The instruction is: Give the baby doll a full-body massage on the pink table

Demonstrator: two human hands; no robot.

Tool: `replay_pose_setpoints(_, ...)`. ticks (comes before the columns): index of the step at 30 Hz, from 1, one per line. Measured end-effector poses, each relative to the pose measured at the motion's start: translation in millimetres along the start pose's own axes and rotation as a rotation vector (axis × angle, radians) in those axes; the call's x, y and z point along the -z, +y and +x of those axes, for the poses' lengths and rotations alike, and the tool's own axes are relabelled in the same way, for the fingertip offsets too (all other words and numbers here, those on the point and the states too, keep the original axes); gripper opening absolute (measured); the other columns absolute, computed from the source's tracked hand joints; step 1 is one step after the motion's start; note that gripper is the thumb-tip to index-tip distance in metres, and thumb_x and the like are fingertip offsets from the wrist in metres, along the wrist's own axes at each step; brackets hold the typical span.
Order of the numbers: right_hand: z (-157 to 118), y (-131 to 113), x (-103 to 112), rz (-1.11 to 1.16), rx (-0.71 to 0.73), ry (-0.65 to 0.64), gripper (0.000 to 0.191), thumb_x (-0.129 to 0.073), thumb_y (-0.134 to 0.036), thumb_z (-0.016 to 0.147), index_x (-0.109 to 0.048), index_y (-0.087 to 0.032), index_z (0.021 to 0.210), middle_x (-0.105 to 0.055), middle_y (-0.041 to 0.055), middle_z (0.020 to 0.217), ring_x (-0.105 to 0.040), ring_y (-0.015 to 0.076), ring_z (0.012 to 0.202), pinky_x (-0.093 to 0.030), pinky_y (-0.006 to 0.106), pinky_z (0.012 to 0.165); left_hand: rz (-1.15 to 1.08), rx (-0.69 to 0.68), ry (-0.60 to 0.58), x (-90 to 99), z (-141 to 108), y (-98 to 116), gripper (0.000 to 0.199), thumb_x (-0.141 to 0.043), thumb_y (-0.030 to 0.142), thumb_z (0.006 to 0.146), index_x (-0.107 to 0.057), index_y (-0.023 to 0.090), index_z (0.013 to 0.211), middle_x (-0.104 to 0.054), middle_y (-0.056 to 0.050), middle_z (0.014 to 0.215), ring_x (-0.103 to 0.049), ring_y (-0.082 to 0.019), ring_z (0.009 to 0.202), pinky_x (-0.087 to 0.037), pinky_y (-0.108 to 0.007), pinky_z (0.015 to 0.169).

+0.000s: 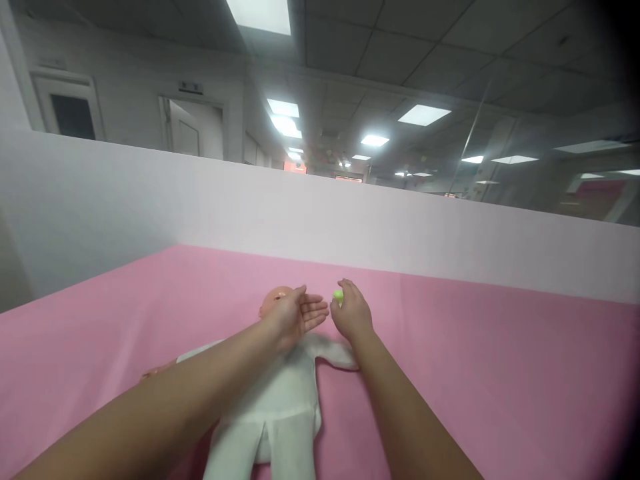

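**Doll (pixel 293 393) laid lengthwise on pink counter (pixel 475 360), both hands by its upper end**

Doll in white clothing, looks to be on its back, low centre of view. Long axis runs away from the wearer: bald head (pixel 275 297) at the far end, legs (pixel 294 447) toward the near side and cut off by the lower frame. Arms out to both sides; the white sleeve (pixel 339 357) on the right reaches to the wearer's right forearm.

Left hand (pixel 301 316): flat, fingers extended, palm showing, above the doll's neck and shoulder, hiding part of the head. Holds nothing; contact with doll cannot be told.

Right hand (pixel 353 315): curled, thumb and fingers around a small lime-green object (pixel 339 296), mostly covered by the hand; kind unclear. Fingertips of the two hands near each other.

Edges: white panel (pixel 350 223) stands along the counter's far side, some way past the head, and continues round on the left. Broad pink stretch right of the right hand; narrower strip between head and panel.
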State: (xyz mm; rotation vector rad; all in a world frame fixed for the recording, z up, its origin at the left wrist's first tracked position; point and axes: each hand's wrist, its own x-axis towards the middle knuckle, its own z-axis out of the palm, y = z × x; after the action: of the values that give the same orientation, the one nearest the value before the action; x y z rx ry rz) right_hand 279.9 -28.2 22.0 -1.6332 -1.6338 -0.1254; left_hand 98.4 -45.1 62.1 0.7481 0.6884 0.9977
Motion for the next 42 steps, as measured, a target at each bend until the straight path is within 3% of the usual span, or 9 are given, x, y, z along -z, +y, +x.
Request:
replay_pose_setpoints(4,-46.7,-68.3,11.4,0.106,0.318,-0.066,0.048,-0.052,-0.036,0.098,-0.059,-0.019,0.142,-0.061,0.0116,0.147,-0.053,0.0272,0.139,-0.042,0.043,0.119,-0.111,-0.046,0.053,47.2,-32.6,-6.2,0.022,-0.064,0.033,0.095,-0.071,0.013,0.100,-0.077,-0.016,0.091,-0.077,-0.025,0.083,-0.065,-0.033,0.077)
replay_pose_setpoints(7,-78.1,-106.1,4.0,0.091,0.567,-0.332,0.070,-0.058,-0.049,0.096,-0.043,-0.020,0.159,-0.048,0.0099,0.160,-0.041,0.0301,0.150,-0.028,0.049,0.128,-0.302,-0.032,0.029,66.3,-39.4,-11.2,0.030,-0.057,0.039,0.098,-0.071,0.013,0.102,-0.076,-0.015,0.089,-0.078,-0.027,0.085,-0.065,-0.036,0.078)
replay_pose_setpoints(9,-86.0,-114.9,-4.3,0.053,0.614,-0.416,0.079,-0.058,-0.054,0.097,-0.036,-0.018,0.163,-0.039,0.0110,0.166,-0.031,0.0315,0.156,-0.017,0.053,0.131,-0.371,-0.010,0.035,72.4,-39.2,-10.1,0.039,-0.052,0.044,0.100,-0.071,0.010,0.102,-0.076,-0.018,0.093,-0.078,-0.028,0.088,-0.065,-0.036,0.081)
replay_pose_setpoints(14,-86.1,-104.5,-8.0,0.017,0.542,-0.469,0.071,-0.051,-0.055,0.102,-0.039,-0.018,0.162,-0.035,0.0098,0.167,-0.024,0.0301,0.159,-0.012,0.056,0.132,-0.360,-0.010,0.083,83.6,-35.1,1.2,0.043,-0.053,0.043,0.100,-0.070,0.004,0.108,-0.076,-0.022,0.095,-0.077,-0.024,0.080,-0.064,-0.031,0.076)
replay_pose_setpoints(20,-105.3,-110.8,4.0,0.122,0.706,-0.662,0.071,-0.042,-0.049,0.108,-0.021,-0.017,0.167,-0.021,0.0093,0.171,-0.019,0.0258,0.161,-0.003,0.053,0.133,-0.399,0.027,0.057,84.8,-34.8,1.0,0.055,-0.053,0.055,0.097,-0.070,0.005,0.115,-0.075,-0.025,0.112,-0.075,-0.033,0.107,-0.064,-0.040,0.086)
replay_pose_setpoints(25,-108.7,-105.6,-5.5,0.056,0.656,-0.595,0.094,-0.054,-0.061,0.100,-0.005,-0.021,0.169,-0.012,0.0095,0.173,-0.009,0.0335,0.162,-0.002,0.062,0.131,-0.428,-0.001,-0.037,75.2,-42.8,-12.1,0.050,-0.060,0.051,0.094,-0.070,0.006,0.115,-0.075,-0.024,0.115,-0.072,-0.034,0.114,-0.060,-0.040,0.097)
replay_pose_setpoints(30,-107.1,-96.8,-12.6,-0.006,0.574,-0.534,0.086,-0.049,-0.063,0.101,-0.010,-0.027,0.169,-0.017,0.0066,0.172,-0.011,0.0350,0.161,-0.003,0.067,0.130,-0.433,-0.042,-0.123,82.5,-42.3,-9.4,0.056,-0.060,0.051,0.093,-0.068,0.003,0.121,-0.074,-0.025,0.117,-0.071,-0.035,0.116,-0.056,-0.043,0.104)
replay_pose_setpoints(36,-111.7,-104.4,-6.4,0.044,0.733,-0.603,0.080,-0.047,-0.055,0.105,-0.014,-0.020,0.168,-0.020,0.0083,0.172,-0.015,0.0299,0.161,-0.005,0.059,0.133,-0.467,-0.080,-0.055,90.2,-40.6,5.8,0.050,-0.056,0.048,0.096,-0.068,0.004,0.118,-0.075,-0.025,0.110,-0.074,-0.035,0.110,-0.062,-0.044,0.091)
replay_pose_setpoints(42,-112.5,-106.7,-4.6,0.025,0.772,-0.547,0.094,-0.051,-0.060,0.102,-0.005,-0.012,0.168,-0.009,0.0146,0.173,-0.008,0.0336,0.162,-0.010,0.060,0.132,-0.413,0.033,-0.144,76.0,-50.9,-6.0,0.055,-0.056,0.050,0.096,-0.068,0.003,0.122,-0.073,-0.025,0.118,-0.071,-0.036,0.115,-0.055,-0.047,0.102)
